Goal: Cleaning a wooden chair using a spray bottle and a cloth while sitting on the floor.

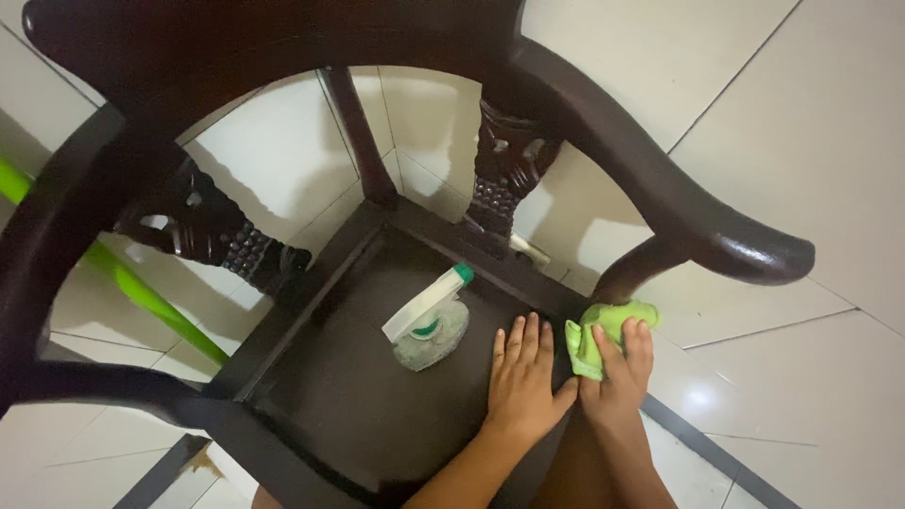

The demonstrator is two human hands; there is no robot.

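Right hand (617,369) beside armrest post (622,271), spray bottle (429,320)

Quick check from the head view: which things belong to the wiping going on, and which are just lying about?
In use:
right hand pressing green cloth on the chair seat edge
left hand flat on the seat
spray bottle lying on the seat

Lying about:
green pole on the tiled floor

Green cloth (603,332): crumpled, pressed against the chair's (377,415) right seat rail, at the armrest post's foot. Chair: dark carved wood, upright, flat seat.
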